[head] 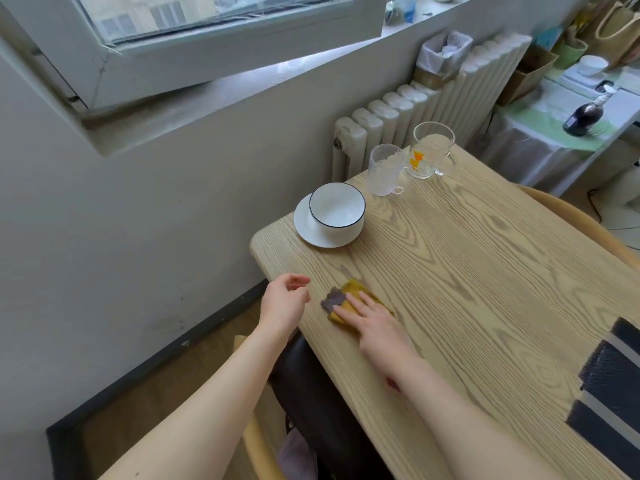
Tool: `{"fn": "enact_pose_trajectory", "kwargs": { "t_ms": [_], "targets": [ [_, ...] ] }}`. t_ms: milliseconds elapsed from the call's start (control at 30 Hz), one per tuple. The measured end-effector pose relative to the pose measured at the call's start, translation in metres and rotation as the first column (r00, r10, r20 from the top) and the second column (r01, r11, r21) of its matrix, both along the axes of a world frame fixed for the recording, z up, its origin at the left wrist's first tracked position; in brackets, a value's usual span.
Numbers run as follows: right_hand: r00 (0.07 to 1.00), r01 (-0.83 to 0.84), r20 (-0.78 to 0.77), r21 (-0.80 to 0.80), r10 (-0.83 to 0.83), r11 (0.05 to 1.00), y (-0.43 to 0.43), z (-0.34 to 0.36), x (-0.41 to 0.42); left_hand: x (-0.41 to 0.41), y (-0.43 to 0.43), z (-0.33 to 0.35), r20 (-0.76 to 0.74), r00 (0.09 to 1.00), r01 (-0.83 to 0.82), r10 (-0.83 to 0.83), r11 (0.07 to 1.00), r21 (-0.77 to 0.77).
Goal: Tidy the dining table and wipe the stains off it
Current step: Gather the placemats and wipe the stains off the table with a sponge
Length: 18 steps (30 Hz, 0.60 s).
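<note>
Right hand (377,327), fingers flat, presses yellow-and-grey wiping cloth (349,299) on pale wooden table (485,271), lower centre. Left hand (284,303) loosely curled, empty. Risk: wide strokes upward could strike white bowl on saucer (336,213).

One wooden counter (467,289) fills the right half of the frame. Two glass mugs stand at its far end, upper centre: the frosted mug (385,170) and the orange-printed mug (429,150). One white bowl (337,209) sits on one saucer (304,230) just left of them. One yellow-and-grey cloth (353,288) lies lower centre, beside two hands, the left hand (284,303) and the right hand (377,327). One dark striped mat (609,393) shows at the right edge.
</note>
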State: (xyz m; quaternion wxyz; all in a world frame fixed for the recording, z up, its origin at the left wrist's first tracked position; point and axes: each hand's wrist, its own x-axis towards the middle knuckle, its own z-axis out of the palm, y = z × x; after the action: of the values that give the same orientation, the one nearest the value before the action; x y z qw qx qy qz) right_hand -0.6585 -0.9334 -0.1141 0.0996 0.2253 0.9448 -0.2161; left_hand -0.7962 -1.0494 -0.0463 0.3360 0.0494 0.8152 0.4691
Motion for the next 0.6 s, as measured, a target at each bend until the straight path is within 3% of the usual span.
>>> {"fn": "enact_pose_trajectory", "kwargs": {
  "t_ms": [100,200,300,400,500,600],
  "targets": [
    [0.959,0.284,0.013,0.001,-0.284,0.959,0.049,-0.011,0.036,0.006,0.003,-0.002,0.006,1.000,0.014,-0.014,1.000,-0.002],
    [0.850,0.521,0.054,0.066,-0.524,0.851,0.083,-0.006,0.087,0.018,0.009,-0.003,0.028,0.998,0.052,-0.052,0.999,0.015],
    [0.756,0.647,0.012,0.136,-0.654,0.750,0.082,-0.001,0.110,0.030,0.014,-0.005,0.036,0.994,0.107,-0.108,0.994,0.022],
    [0.782,0.622,-0.044,0.099,-0.621,0.776,0.058,0.000,0.092,0.038,0.013,-0.008,0.023,0.990,0.141,-0.142,0.990,0.016],
    [0.909,0.417,-0.039,0.081,-0.416,0.905,0.017,0.006,0.063,0.043,0.008,-0.011,0.008,0.989,0.149,-0.149,0.989,0.002],
    [0.950,0.311,-0.054,0.060,-0.308,0.949,-0.003,0.007,0.052,0.044,0.003,-0.012,0.003,0.988,0.153,-0.153,0.988,0.000]
  ]
}}
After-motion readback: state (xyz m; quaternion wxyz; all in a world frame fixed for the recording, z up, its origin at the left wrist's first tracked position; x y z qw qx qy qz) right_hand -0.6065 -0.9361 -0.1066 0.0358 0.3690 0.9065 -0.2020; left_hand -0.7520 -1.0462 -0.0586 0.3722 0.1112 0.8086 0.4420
